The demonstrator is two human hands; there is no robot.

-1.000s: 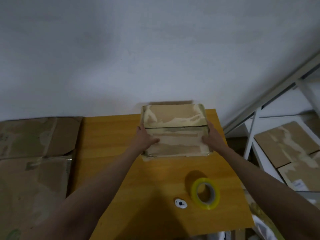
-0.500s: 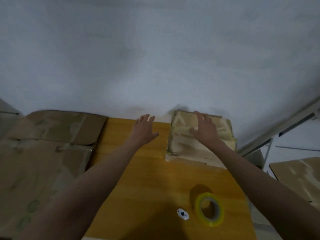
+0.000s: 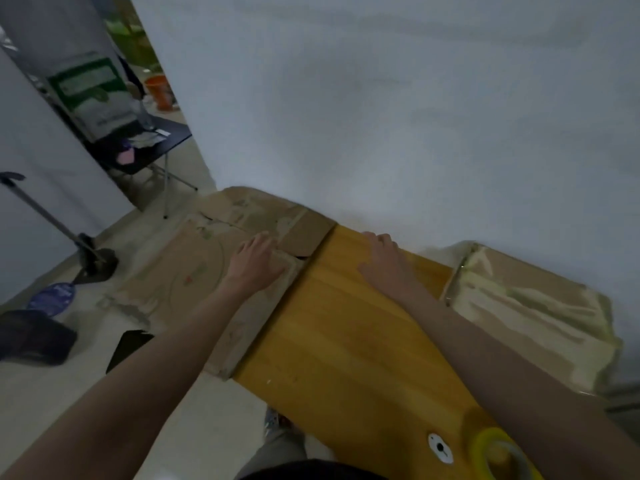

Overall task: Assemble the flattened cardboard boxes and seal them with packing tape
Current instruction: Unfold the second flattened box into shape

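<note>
Left hand (image 3: 254,263) is lying open-fingered on the flattened cardboard stack (image 3: 207,271) beside the table (image 3: 339,341), right hand (image 3: 384,263) hovering open nearby; risk: top sheet dragging others off w/ it, approx.

One cam only, head-worn, wide-angle; no 2nd view, so no overlap to report. Looks fwd + down from above the person's own forearms, which enter from bottom edge. Aim turned toward person's left: wooden table (image 3: 346,341) runs diagonally, centre to lower right, white wall (image 3: 415,116) fills upper frame. Left hand (image 3: 254,268) and right hand (image 3: 384,265) sit mid-frame, at arm's reach. Near edge cuts tape roll (image 3: 498,455) at bottom right. Flattened cardboard (image 3: 207,271) left of table; assembled box (image 3: 526,306) at right. Far left opens onto floor and folding chair (image 3: 149,150), well back. Strong barrel distortion, edges bend.
</note>
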